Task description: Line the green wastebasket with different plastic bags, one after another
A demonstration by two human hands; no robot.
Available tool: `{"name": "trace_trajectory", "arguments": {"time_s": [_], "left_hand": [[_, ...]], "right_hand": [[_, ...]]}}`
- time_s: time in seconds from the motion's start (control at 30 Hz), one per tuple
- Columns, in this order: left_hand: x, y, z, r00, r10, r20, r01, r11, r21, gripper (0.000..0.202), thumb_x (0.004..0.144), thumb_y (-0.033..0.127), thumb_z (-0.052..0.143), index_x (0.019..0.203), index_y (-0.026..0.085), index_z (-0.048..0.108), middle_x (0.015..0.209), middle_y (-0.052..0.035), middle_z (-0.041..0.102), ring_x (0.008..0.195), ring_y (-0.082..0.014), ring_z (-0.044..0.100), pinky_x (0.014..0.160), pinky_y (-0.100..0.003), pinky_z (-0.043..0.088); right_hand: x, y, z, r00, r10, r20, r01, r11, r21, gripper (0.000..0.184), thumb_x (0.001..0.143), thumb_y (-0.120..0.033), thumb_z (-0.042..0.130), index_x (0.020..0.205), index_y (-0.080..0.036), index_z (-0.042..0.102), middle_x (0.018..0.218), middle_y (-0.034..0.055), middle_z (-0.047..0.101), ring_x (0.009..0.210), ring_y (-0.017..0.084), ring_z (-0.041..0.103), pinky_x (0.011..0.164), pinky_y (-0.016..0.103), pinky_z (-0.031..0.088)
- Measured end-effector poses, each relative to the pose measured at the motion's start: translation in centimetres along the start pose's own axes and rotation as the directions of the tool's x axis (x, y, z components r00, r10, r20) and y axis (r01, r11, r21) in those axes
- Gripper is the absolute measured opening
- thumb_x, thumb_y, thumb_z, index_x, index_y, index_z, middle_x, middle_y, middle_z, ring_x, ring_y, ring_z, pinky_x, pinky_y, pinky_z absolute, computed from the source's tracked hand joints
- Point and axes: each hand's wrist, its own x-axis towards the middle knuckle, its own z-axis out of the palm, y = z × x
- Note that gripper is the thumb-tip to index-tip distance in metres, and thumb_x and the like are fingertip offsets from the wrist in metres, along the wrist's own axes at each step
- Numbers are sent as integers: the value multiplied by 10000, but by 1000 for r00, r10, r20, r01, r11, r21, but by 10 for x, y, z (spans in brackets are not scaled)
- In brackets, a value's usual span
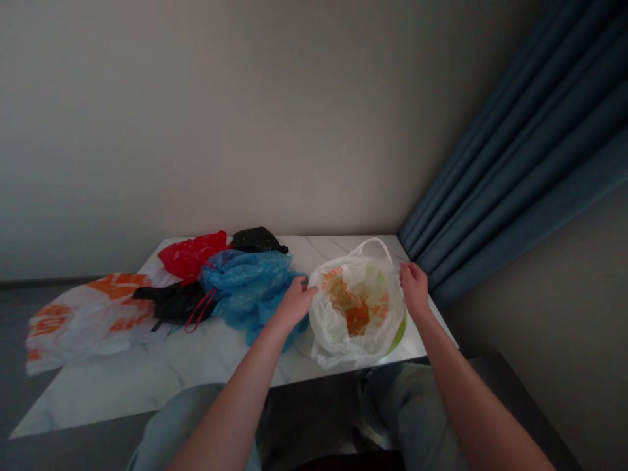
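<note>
A white plastic bag (pixel 324 330) with orange print lines a green container (pixel 401 332), its rim folded outward and its mouth facing up. Most of the container is hidden; a strip of green shows at the lower right. My left hand (pixel 297 302) pinches the bag's left edge between thumb and fingers. On the opposite side, my right hand (pixel 415 284) has its fingers closed at the bag's right edge. One bag handle (pixel 375 242) loops up at the back. Just left of my left hand lies a crumpled blue plastic bag (pixel 250 281).
Farther left on the marble-patterned table (pixel 112 392) lie a red bag (pixel 193 254), black bags (pixel 258 240) and a white-and-orange bag (pixel 93 317) hanging over the left edge. A wall (pixel 275 118) rises behind; a blue curtain (pixel 495 150) hangs at the right.
</note>
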Motion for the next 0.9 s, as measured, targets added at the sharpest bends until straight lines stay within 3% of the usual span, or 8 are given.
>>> {"name": "trace_trajectory", "arguments": {"time_s": [0.1, 0.2, 0.37, 0.47, 0.63, 0.77, 0.83, 0.9], "left_hand": [[-19, -2, -18, 950, -182, 253, 165, 983, 86, 333, 748, 414, 685, 991, 186, 687, 1101, -140, 729, 1010, -294, 673, 794, -361, 508], [-34, -3, -27, 803, -327, 499, 300, 944, 136, 418, 690, 538, 738, 946, 208, 718, 1069, -123, 749, 937, -285, 695, 716, -335, 514], [-38, -4, -27, 626, -439, 645, 357, 896, 264, 492, 627, 621, 767, 811, 165, 743, 861, -162, 764, 783, -281, 718, 713, -351, 519], [-33, -5, -34, 662, -432, 613, 349, 901, 258, 442, 626, 580, 774, 773, 164, 735, 792, -157, 759, 726, -269, 720, 681, -338, 518], [-24, -8, -47, 833, -375, 407, 333, 927, 174, 446, 640, 592, 740, 763, 164, 708, 722, -120, 743, 652, -253, 698, 613, -321, 506], [-26, -7, -44, 738, -414, 533, 408, 903, 136, 637, 652, 756, 652, 832, 151, 727, 732, -133, 736, 602, -244, 674, 569, -330, 500], [-29, -5, -43, 661, -394, 638, 399, 905, 145, 644, 613, 738, 712, 869, 148, 742, 739, -130, 733, 573, -226, 651, 548, -324, 494], [-30, -1, -43, 648, -374, 664, 345, 921, 181, 565, 560, 646, 808, 826, 151, 742, 693, -103, 712, 507, -184, 589, 504, -299, 465]], "right_hand": [[11, 10, -5, 983, 184, -27, -179, 978, 111, 323, 789, -536, 582, 819, -215, 596, 796, 20, 648, 698, 168, 581, 602, 268, 452], [10, 10, -6, 955, 267, 125, -284, 948, 142, 370, 769, -536, 638, 979, -232, 664, 1072, 58, 704, 942, 213, 657, 724, 287, 526], [4, -1, -3, 917, 248, 311, -309, 937, 165, 415, 684, -362, 735, 1070, -220, 687, 1018, 66, 741, 905, 238, 694, 770, 338, 554], [7, -3, -2, 949, 234, 210, -269, 950, 158, 364, 633, -308, 692, 981, -204, 694, 880, 43, 744, 789, 231, 687, 707, 330, 543], [9, -3, -4, 935, 289, 205, -339, 899, 277, 307, 629, -399, 665, 857, -195, 682, 728, 18, 700, 653, 210, 640, 620, 312, 505], [8, -7, -5, 917, 303, 261, -373, 881, 289, 328, 711, -522, 608, 772, -203, 642, 665, 30, 661, 646, 223, 628, 613, 328, 508], [9, -8, -6, 925, 279, 256, -350, 888, 297, 412, 773, -606, 490, 756, -214, 617, 661, 48, 653, 676, 243, 642, 646, 355, 529], [12, -9, -8, 942, 239, 236, -303, 907, 292, 498, 796, -665, 387, 765, -221, 611, 679, 68, 658, 725, 264, 659, 687, 381, 542]]}}
